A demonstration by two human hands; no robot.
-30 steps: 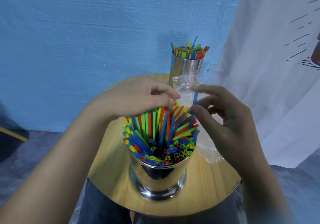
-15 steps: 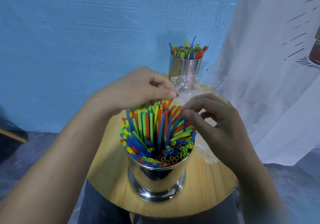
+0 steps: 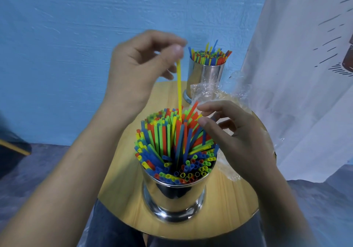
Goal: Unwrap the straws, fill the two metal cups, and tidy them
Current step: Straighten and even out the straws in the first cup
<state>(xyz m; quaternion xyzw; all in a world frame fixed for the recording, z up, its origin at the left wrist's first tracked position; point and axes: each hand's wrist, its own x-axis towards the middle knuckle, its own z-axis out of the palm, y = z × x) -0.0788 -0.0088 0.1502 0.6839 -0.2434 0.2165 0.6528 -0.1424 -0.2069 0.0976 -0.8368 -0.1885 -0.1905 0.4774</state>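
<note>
Thin plastic straws in blue, green, yellow and orange-red (image 3: 172, 147) stand packed in the near shiny metal cup (image 3: 175, 195), which sits at the front of the round wooden counter (image 3: 235, 208). A second, far metal cup (image 3: 205, 78) at the back edge holds its own bundle of coloured straws (image 3: 209, 56). Crumpled clear plastic wrapping (image 3: 208, 92) lies between the two cups and trails along the right rim. No wrapped straws are visible, so unwrapping and filling look done and the work seems to be at the tidying step. The left hand (image 3: 137, 67) pinches the top of a single yellow straw (image 3: 179, 90), raised well above the rest with its lower end down among the near bundle. The right hand (image 3: 238, 138) is loosely curled, its fingertips (image 3: 202, 121) against the leaning straws at the bundle's far right side; whether it pinches one cannot be told. The near straws lean and cross unevenly, so levelling them and clearing the wrapping appear to be left.
</note>
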